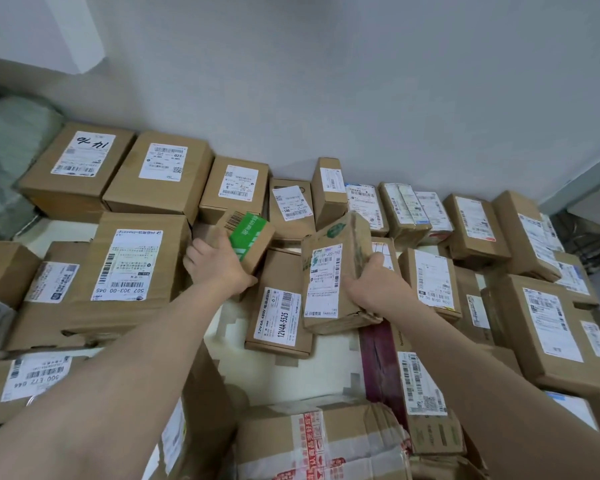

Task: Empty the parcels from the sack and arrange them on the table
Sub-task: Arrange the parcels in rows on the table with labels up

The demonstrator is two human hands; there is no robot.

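Pale grey wall (326, 81) stands behind the white counter (291, 386), which shows only in small gaps between the brown parcels (160, 168). At the far left a grey-green sack (11, 150) is cut off by the edge, its opening not visible. Most labels are too blurred to read. The left hand (219, 268) grips a small box with green tape (248, 233), its fingertips hidden behind it. The right hand (374, 285) holds a dented labelled box (329, 282), tilted above the other parcels.
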